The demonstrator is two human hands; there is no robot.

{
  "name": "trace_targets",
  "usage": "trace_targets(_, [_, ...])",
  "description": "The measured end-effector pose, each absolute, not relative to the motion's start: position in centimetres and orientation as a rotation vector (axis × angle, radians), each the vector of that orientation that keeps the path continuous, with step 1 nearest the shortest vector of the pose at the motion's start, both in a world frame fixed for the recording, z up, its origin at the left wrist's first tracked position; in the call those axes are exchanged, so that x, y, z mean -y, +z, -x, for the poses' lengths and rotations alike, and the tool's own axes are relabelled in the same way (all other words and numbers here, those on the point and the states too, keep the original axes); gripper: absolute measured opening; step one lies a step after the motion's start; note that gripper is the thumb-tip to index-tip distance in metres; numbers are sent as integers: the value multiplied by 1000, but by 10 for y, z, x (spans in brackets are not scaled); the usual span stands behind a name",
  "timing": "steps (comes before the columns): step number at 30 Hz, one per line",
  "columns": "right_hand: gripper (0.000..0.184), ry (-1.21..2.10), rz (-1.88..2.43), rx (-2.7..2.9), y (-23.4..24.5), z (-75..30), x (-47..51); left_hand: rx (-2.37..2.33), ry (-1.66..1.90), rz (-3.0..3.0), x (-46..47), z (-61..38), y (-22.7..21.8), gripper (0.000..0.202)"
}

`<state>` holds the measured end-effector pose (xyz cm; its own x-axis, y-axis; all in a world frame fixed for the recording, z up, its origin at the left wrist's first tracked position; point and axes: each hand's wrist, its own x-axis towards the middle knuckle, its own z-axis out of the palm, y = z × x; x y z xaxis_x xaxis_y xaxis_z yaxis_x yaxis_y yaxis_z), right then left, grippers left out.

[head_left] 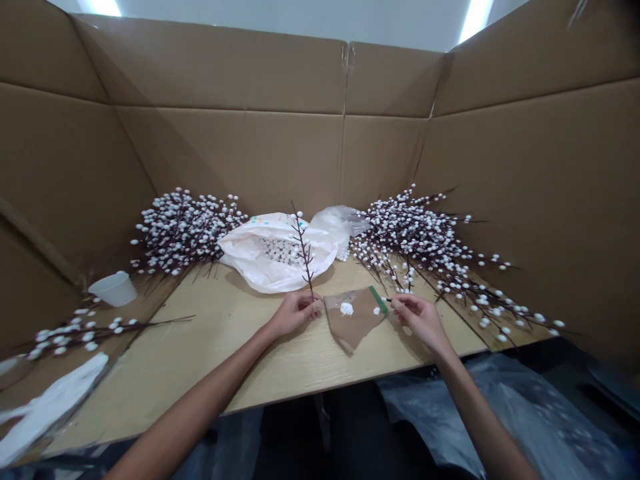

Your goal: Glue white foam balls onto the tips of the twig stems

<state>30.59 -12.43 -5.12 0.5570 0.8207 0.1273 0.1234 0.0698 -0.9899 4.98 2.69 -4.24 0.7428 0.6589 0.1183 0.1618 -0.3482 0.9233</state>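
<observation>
My left hand (299, 312) is closed around the lower end of a dark brown twig (304, 250). The twig stands upright, with a few white berries near its top and mostly bare side shoots. Between the fingertips of my right hand (417, 317) is a small thin stick (387, 300), dark with a pale tip; its exact kind is too small to tell. It is at the green-taped edge of a brown cardboard piece (357, 330), which lies between my hands. Two dabs of white paste (347, 309) are on the cardboard.
An open white bag (250, 263) of loose white berries stands behind my hands, beside a clear plastic bag (336, 223). Berry branches are heaped at left (183, 230) and right (420, 233). At left are a white cup (114, 289) and a white cloth (60, 403). Cardboard walls (225, 153) surround the table.
</observation>
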Motion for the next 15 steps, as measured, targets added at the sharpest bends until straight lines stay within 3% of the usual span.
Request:
trace_targets(9, [36, 1097, 1040, 734, 9, -285, 98, -669, 615, -1805, -22, -49, -42, 44])
trace_targets(15, [31, 1290, 929, 956, 39, -265, 45, -670, 626, -1677, -23, -48, -48, 47])
